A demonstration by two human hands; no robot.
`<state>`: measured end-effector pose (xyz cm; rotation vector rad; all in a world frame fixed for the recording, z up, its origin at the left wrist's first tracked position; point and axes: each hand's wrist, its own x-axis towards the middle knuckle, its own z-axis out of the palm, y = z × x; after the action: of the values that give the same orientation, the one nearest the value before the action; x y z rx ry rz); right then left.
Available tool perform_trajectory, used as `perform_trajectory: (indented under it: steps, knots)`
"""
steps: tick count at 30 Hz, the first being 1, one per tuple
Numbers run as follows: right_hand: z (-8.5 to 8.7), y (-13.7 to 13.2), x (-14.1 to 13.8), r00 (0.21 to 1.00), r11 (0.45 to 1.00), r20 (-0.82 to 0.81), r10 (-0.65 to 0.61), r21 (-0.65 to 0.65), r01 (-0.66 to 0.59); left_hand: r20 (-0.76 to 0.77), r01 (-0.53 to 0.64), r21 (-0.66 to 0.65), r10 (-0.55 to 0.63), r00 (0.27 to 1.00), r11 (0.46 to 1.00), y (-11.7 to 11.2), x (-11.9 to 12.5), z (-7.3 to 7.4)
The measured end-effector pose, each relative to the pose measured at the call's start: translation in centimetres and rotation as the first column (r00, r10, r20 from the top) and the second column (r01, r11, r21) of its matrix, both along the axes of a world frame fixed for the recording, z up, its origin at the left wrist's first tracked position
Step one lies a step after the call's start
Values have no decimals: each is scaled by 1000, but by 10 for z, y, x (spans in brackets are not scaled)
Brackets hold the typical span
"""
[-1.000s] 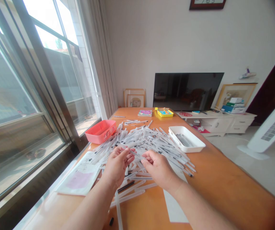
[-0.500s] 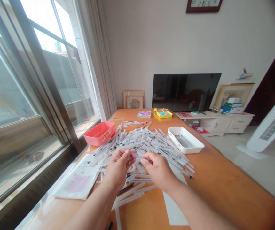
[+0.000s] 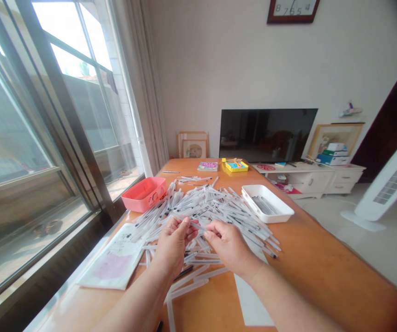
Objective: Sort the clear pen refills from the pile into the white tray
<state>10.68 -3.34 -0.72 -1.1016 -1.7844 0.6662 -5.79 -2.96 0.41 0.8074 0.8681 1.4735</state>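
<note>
The left hand (image 3: 177, 237) and the right hand (image 3: 225, 242) are near each other but apart, bridged by one slim clear pen tube (image 3: 200, 227) that both have clamped between thumb and fingers; the tube is partly hidden by the fingers, so its far left end is hard to make out. It is held above the front of a broad heap of pen tubes (image 3: 208, 198), which spreads out beyond both hands, mostly translucent with some dark tips. Beyond the left hand and farther to its left is a pink basket (image 3: 136, 204), touching or just beside the heap's edge. Beyond the right hand and to its right stands a white tray (image 3: 274, 217) with a row of grey tubes (image 3: 266, 204) lying in it. Left of the left hand, a printed booklet (image 3: 110, 267) lies flat on the desk (image 3: 323, 272). Below the right hand, a white paper strip (image 3: 252, 302) runs towards the near side. Just under the left hand, a black barrel (image 3: 184, 272) lies among loose tubes. Well beyond both hands sit a purple book (image 3: 208, 166) and a yellow box (image 3: 235, 168).
</note>
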Motion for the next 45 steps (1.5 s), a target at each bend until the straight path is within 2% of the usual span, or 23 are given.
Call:
perform_trajectory:
  steps: [13,19,23,27,30,32,34,37,40,42,45]
  knots:
    - [1,1,-2,1000,1000,-4,-7,13,7,15,-9,-22,9,1000,1000,1,1,-3]
    - [-1,3,-4,1000,1000,9,-26,-5,26,-44,0,32,2,999,1000,3,-1,-2]
    - [7,0,-3,997,999,70,-33,-10,34,-111,54,57,-47,993,997,5,-4,0]
    - [20,-5,1,979,994,171,-110,25,107,-163,100,79,-86,983,992,7,-2,3]
    - [31,-2,10,952,980,236,-197,36,194,-204,73,77,-56,977,994,9,-1,4]
    - [39,6,25,913,950,271,-305,17,312,-248,15,74,4,969,997,11,-3,2]
    - [46,18,47,844,885,306,-441,-10,466,-297,-28,93,54,953,995,16,-6,-2]
    - [52,39,91,694,751,385,-608,-4,660,-359,-70,154,122,925,986,24,-12,-10]
    - [50,57,130,488,582,506,-711,36,812,-429,-68,199,149,891,978,30,-16,-19]
    - [42,64,147,408,529,583,-703,44,848,-483,-40,226,148,863,973,32,-17,-23]
    - [28,72,157,394,520,608,-690,37,854,-533,-6,253,145,834,967,33,-18,-28]
